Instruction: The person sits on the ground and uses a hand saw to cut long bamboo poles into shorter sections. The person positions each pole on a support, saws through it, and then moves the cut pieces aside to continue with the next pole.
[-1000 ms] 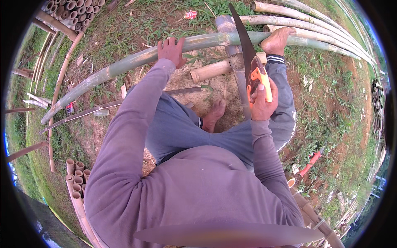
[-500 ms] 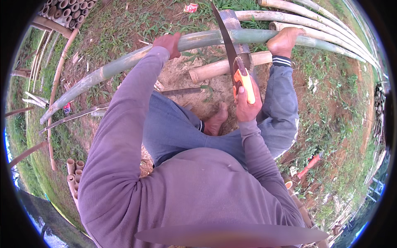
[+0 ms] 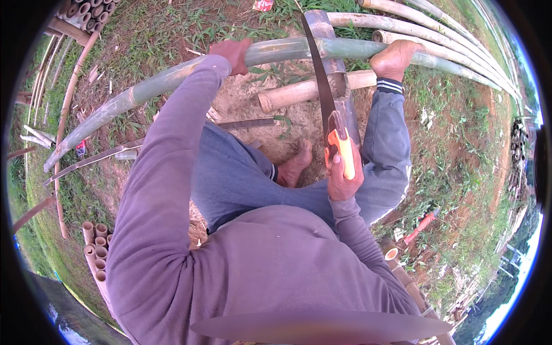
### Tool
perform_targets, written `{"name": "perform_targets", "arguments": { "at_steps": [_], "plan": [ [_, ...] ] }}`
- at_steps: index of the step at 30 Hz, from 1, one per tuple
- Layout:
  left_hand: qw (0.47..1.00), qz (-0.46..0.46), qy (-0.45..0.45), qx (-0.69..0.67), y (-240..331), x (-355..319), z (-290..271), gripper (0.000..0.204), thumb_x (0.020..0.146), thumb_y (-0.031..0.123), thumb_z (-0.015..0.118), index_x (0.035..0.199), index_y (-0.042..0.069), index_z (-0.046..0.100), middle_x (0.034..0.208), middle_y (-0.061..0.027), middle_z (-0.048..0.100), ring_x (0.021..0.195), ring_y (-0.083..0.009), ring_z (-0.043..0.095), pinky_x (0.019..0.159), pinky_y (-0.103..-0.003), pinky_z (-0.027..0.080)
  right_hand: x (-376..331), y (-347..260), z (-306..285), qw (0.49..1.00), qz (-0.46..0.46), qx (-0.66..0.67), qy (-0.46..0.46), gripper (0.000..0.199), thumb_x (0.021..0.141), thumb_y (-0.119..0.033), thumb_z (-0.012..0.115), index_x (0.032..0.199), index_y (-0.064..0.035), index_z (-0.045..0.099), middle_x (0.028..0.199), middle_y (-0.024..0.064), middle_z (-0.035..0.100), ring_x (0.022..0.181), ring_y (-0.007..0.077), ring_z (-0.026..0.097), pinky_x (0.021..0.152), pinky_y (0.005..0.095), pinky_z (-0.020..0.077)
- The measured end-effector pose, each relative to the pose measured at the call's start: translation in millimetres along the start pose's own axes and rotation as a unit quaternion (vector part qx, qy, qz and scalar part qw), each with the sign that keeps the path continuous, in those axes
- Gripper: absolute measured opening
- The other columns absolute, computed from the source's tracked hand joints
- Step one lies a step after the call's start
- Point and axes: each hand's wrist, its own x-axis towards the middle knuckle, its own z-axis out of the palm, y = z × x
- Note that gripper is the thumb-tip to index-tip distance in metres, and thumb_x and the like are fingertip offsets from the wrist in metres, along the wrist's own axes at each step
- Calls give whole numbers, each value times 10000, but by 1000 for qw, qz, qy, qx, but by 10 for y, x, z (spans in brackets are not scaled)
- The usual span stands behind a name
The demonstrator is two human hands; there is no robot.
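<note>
- Your right hand (image 3: pixel 345 179) is wrapped around the orange handle of the saw (image 3: pixel 326 92).
- The saw's long axis runs away from you, leaning slightly left; its handle is nearest you, and its tip lies beyond the pole (image 3: pixel 282 50).
- Its blade crosses the pole steeply in view, right of your left hand (image 3: pixel 232 56); you can't tell whether they touch.
- Your left hand clasps the pole from above.
- The pole runs left to right over the log (image 3: pixel 348 118), under your right foot (image 3: pixel 394 58).
</note>
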Motion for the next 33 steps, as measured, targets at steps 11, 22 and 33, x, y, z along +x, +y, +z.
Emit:
{"name": "perform_targets", "arguments": {
  "at_steps": [11, 22, 33],
  "plan": [
    [1000, -2, -6, 2, 117, 46, -40, 648, 764, 242, 856, 1326, 102, 565, 1080, -181, 766, 1044, -399, 740, 935, -506, 572, 1104, 286, 607, 995, 84, 45, 20, 442, 1022, -104, 696, 1428, 44, 602, 1299, 158, 707, 1048, 196, 705, 902, 326, 585],
    [1000, -3, 11, -13, 20, -19, 77, 594, 797, 211, 829, 1313, 85, 562, 1052, -203, 766, 1031, -406, 746, 904, -518, 584, -51, -76, -82, 990, 131, 47, -14, 417, 1057, -116, 639, 1422, 79, 590, 1312, 156, 702, 1037, 161, 697, 838, 279, 586],
    [999, 14, 42, -15, -45, -60, 92, 603, 758, 222, 848, 1282, 89, 582, 1050, -199, 769, 1034, -407, 748, 888, -511, 591, 102, -184, 24, 987, 147, 67, 3, 462, 1050, -162, 669, 1436, 77, 584, 1196, 134, 737, 859, 106, 669, 706, 240, 550]
  ]
}}
